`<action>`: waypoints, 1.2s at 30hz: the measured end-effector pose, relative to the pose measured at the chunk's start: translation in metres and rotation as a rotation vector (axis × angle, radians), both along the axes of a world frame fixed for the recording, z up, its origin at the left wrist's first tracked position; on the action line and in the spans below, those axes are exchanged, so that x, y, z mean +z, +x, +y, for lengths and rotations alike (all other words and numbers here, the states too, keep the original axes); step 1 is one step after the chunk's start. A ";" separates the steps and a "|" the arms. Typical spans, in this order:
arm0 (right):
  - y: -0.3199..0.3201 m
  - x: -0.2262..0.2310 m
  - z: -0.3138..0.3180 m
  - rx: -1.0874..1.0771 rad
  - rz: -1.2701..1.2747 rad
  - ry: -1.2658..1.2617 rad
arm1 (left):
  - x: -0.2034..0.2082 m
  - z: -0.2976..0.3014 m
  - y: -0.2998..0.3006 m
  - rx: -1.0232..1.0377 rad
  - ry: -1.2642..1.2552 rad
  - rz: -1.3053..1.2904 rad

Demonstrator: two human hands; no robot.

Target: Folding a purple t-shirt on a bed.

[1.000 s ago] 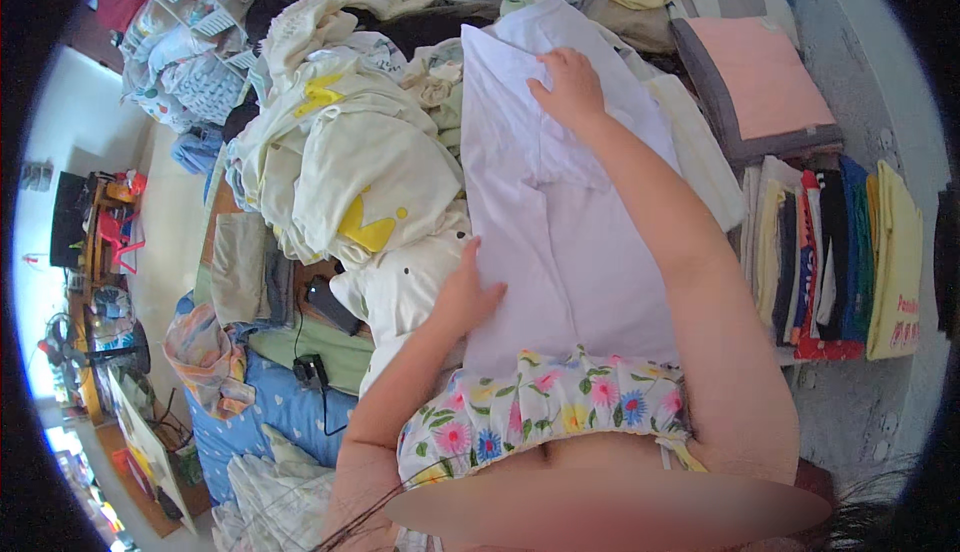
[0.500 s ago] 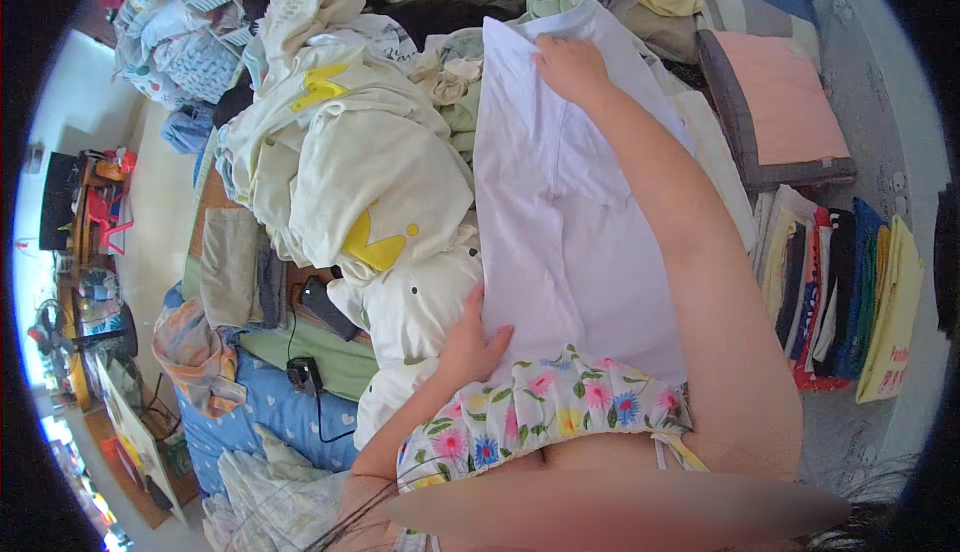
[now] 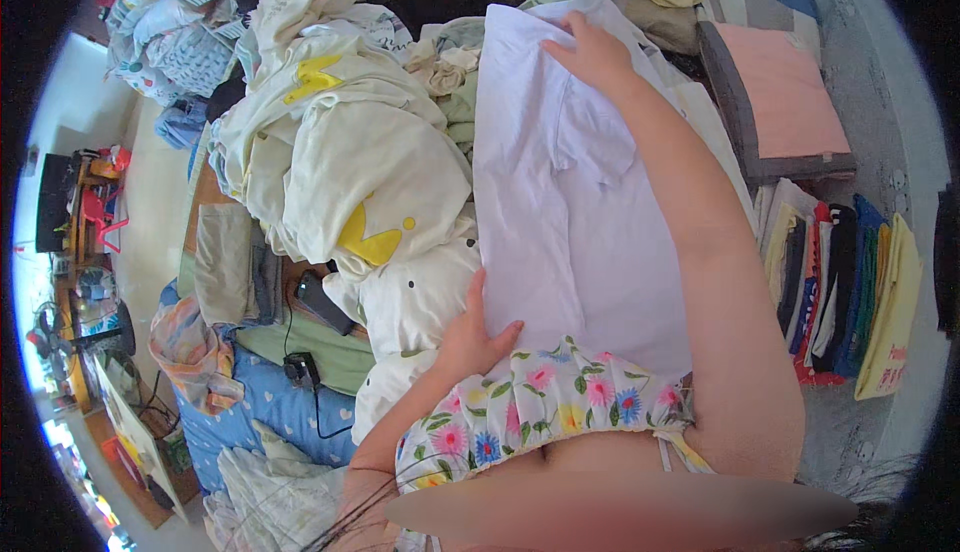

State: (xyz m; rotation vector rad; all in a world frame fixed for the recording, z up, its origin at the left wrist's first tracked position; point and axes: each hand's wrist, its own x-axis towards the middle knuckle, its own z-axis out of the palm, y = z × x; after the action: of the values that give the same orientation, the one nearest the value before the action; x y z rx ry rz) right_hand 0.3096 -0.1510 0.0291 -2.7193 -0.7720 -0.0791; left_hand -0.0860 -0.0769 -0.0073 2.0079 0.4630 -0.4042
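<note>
Heaped laundry covers most of a bed (image 3: 870, 102) here, with cream and pale yellow clothes (image 3: 340, 152) piled at the left and a row of folded garments (image 3: 845, 297) standing on edge at the right. Above that row lies a folded pink cloth (image 3: 785, 87) on a grey one.

Down the middle, a white shirt (image 3: 570, 222) is spread flat and lengthwise, its near end reaching the person's flowered top (image 3: 540, 407). The left hand (image 3: 475, 337) rests open on the shirt's near left edge, fingers spread and pressing the fabric down, gripping nothing. The right hand (image 3: 590, 52) lies at the shirt's far end, near the collar, palm down with fingers extended flat on the cloth; its forearm runs along the shirt's right side.

Just left of the left hand sits a white spotted garment (image 3: 410, 302), touching the shirt's edge. Farther left, a dark phone (image 3: 322, 302) lies on a green cloth beside a blue sheet with small hearts (image 3: 260, 402). A black charger and cord (image 3: 298, 370) trail across it.
</note>
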 end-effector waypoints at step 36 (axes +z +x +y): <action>-0.077 -0.035 -0.060 0.468 -0.464 0.169 | 0.021 0.007 0.019 -0.231 0.336 0.111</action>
State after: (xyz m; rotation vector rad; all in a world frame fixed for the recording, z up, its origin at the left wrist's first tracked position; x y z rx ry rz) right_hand 0.2325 -0.2113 -0.0062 -2.3119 -1.4359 -0.6493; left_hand -0.0667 -0.0703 0.0135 2.3843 0.3866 -0.6164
